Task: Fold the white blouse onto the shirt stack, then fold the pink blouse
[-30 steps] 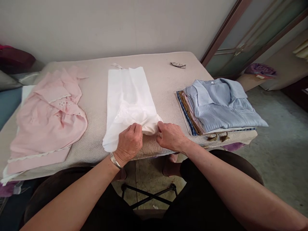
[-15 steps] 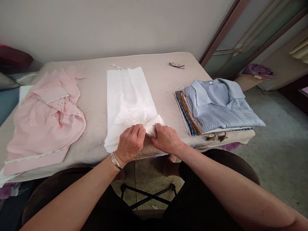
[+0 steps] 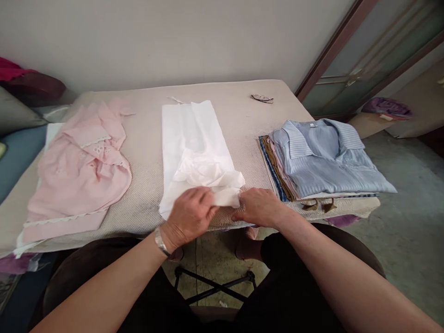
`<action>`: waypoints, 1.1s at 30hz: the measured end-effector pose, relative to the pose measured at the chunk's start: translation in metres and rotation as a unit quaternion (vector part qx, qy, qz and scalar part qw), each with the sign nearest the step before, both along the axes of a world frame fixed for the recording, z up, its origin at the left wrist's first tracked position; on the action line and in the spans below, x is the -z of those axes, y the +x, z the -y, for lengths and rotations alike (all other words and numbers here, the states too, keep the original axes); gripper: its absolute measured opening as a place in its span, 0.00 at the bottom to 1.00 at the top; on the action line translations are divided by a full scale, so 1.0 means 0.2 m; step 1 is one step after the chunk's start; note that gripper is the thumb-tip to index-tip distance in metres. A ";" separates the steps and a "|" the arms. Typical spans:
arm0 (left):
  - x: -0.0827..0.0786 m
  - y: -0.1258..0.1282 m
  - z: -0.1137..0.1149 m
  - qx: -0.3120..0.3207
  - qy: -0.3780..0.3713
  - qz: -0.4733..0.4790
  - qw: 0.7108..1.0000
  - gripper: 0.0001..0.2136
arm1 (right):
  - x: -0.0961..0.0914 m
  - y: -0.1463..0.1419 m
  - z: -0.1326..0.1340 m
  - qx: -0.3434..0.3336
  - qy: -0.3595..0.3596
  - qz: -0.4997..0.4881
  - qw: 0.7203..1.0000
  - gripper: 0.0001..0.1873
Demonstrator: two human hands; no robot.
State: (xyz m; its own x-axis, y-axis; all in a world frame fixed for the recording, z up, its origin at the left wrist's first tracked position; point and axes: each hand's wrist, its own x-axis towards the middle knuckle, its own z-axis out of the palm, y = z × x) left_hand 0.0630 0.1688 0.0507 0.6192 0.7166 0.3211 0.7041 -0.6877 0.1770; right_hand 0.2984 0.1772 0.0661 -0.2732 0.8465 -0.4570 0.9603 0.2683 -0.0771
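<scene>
Both hands had pulled a little apart since the moment before, and a small fold of cloth now showed between them. Closest in, the left hand [image 3: 189,215] had a silver bracelet [image 3: 159,241] on its wrist. Its fingers [image 3: 207,203] were curled shut on the near end of the white cloth [image 3: 194,143]. The right hand [image 3: 258,208] lay just beside it on the near edge of the bench [image 3: 239,115]. Its fingers [image 3: 243,213] pointed left and touched the near right corner of the cloth. I could not tell if they pinched it or only pressed on it. The white cloth lay in the middle of the bench as a long strip. It ran away from the hands toward the wall, and it was bunched and wrinkled at the near end. To the left, well apart from it, a pink garment [image 3: 79,166] lay spread out and rumpled. To the right sat a stack of folded shirts [image 3: 322,162], with a blue striped one on top. At the far right corner of the bench lay a pair of glasses [image 3: 262,98].
</scene>
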 end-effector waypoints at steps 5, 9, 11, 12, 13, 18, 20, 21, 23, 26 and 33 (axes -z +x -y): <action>-0.07 -0.24 0.06 -0.198 -0.078 0.127 0.969 0.08 | -0.07 -0.02 0.02 -0.051 0.083 -0.117 0.988 0.16; 0.05 -0.26 0.22 -0.237 -0.080 0.036 0.968 0.06 | -0.01 -0.09 0.05 -0.127 0.133 -0.169 0.968 0.11; 0.10 -0.25 0.27 -0.247 -0.072 -0.056 0.965 0.02 | 0.03 -0.09 0.05 -0.156 0.096 -0.115 0.976 0.10; 0.11 -0.25 0.27 -0.254 -0.073 -0.095 0.960 0.02 | 0.05 -0.08 0.05 -0.162 0.072 -0.088 0.980 0.09; 0.12 -0.25 0.27 -0.261 -0.075 -0.122 0.955 0.03 | 0.06 -0.06 0.05 -0.163 0.050 -0.070 0.983 0.09; 0.09 -0.25 0.26 -0.255 -0.044 -0.096 0.961 0.07 | 0.03 -0.05 0.03 -0.147 0.049 -0.109 0.982 0.16; 0.09 -0.22 0.27 -0.201 -0.039 -0.081 0.975 0.07 | 0.04 -0.08 0.02 -0.151 0.064 -0.136 0.977 0.17; 0.09 -0.21 0.27 -0.170 -0.047 -0.083 0.981 0.07 | 0.05 -0.09 0.02 -0.157 0.066 -0.137 0.976 0.17; 0.10 -0.20 0.26 -0.140 -0.065 -0.073 0.985 0.08 | 0.06 -0.10 0.01 -0.167 0.058 -0.123 0.977 0.15; 0.09 -0.22 0.22 -0.186 -0.039 0.008 0.982 0.11 | 0.06 -0.07 -0.02 -0.131 0.067 -0.151 0.978 0.12; 0.09 -0.21 0.15 -0.159 -0.070 -0.056 0.983 0.15 | 0.05 -0.05 -0.11 -0.021 0.285 -0.155 0.946 0.21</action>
State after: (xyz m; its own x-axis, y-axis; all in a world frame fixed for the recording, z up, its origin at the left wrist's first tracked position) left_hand 0.0207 0.1383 0.0332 0.3825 0.9120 0.1482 0.9001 -0.4040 0.1631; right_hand 0.2886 0.1984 0.0561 -0.3574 0.9169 0.1777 0.9030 0.3878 -0.1850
